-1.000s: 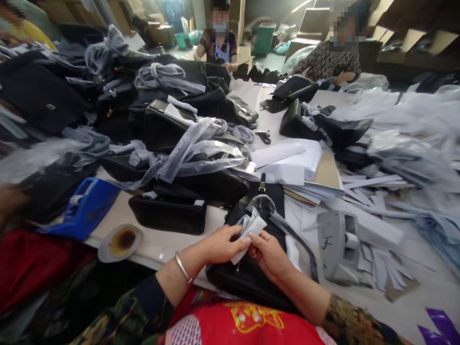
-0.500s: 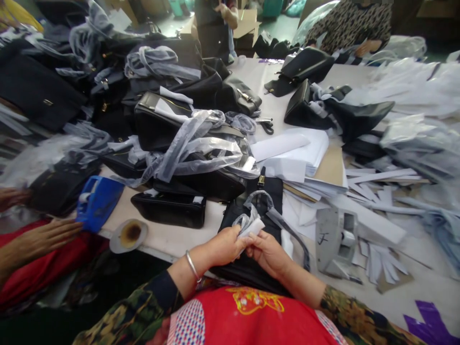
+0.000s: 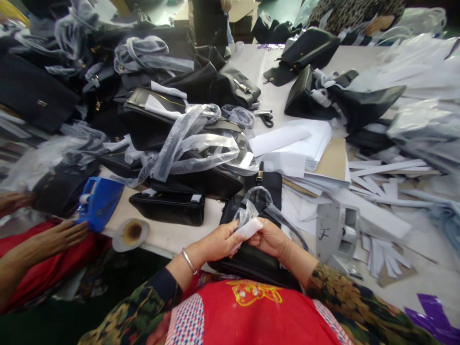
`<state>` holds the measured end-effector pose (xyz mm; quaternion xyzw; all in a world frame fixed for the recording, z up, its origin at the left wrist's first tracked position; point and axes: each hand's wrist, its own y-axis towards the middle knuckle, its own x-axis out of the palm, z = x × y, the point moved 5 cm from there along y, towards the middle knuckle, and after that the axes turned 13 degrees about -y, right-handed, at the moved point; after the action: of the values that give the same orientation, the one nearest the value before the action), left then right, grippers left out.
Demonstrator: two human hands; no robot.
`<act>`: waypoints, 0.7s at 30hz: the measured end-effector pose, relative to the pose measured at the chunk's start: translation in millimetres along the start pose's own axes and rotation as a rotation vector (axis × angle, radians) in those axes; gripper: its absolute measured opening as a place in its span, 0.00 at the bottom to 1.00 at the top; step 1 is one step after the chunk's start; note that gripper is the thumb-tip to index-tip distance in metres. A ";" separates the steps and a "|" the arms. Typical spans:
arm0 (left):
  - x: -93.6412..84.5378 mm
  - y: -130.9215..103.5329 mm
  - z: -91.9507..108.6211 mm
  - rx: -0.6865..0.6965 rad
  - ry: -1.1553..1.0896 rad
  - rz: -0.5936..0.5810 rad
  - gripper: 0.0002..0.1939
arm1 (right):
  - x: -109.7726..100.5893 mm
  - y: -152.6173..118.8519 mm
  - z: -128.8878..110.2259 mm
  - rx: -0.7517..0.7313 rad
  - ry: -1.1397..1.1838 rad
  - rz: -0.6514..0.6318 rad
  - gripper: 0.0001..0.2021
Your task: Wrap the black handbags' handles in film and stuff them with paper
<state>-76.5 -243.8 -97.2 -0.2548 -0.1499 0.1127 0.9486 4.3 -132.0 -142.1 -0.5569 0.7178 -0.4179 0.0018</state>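
Directly before me a black handbag [image 3: 262,266] lies flat on the table, its plastic-wrapped handle [image 3: 264,194] curving up over it. My left hand [image 3: 224,239], with a silver bangle on the wrist, is closed on a piece of white wrapping [image 3: 249,228] around the handle. From the other side my right hand [image 3: 269,238] pinches the same wrapping; its fingertips are partly hidden behind the white piece. A small black bag [image 3: 168,207] rests to the left of the handbag.
A grey tape dispenser [image 3: 328,237] stands at right, with white paper strips [image 3: 384,254] beyond it. Paper sheets [image 3: 291,153] are stacked ahead. Wrapped black bags [image 3: 187,139] pile up at left. Nearby are a blue dispenser [image 3: 104,203], a tape roll [image 3: 131,234] and a co-worker's hand [image 3: 61,239].
My left hand has shifted slightly along the white wrapping, which now lies flatter across my fingers. My right hand has moved a little up and right. The view has tilted slightly downward.
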 end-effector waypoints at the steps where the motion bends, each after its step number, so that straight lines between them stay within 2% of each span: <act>1: -0.5 0.3 -0.3 0.001 -0.029 0.009 0.26 | -1.6 1.4 -0.5 -0.025 -0.017 0.027 0.19; 4: -4.3 0.7 -1.6 0.009 -0.203 0.059 0.42 | -9.4 1.8 -0.3 -0.126 -0.122 0.140 0.15; 6: -7.6 1.5 -1.8 0.019 -0.307 0.112 0.47 | -13.7 -1.2 -3.7 -0.281 -0.400 0.253 0.12; 9: -9.7 5.7 -1.5 0.010 -0.306 0.186 0.42 | -8.6 -6.9 -7.6 -0.529 -0.891 0.366 0.10; 11: -8.6 10.1 -1.9 -0.012 -0.250 0.216 0.38 | -4.4 -7.3 -5.7 -0.596 -1.032 0.382 0.10; 15: -4.7 17.6 -6.6 -0.121 -0.224 0.222 0.38 | -1.6 -5.3 -3.3 -0.633 -1.112 0.385 0.11; 18: -3.7 20.3 -11.6 -0.248 -0.352 0.177 0.37 | -1.9 -3.9 -2.6 -0.637 -1.083 0.341 0.11; 21: -5.3 22.7 -13.4 -0.315 -0.486 0.124 0.36 | -2.8 -2.8 -2.0 -0.623 -1.040 0.300 0.12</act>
<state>-80.0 -232.1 -121.1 -0.3733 -0.3725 0.2037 0.8248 6.6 -128.6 -140.5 -0.5549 0.7817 0.1418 0.2470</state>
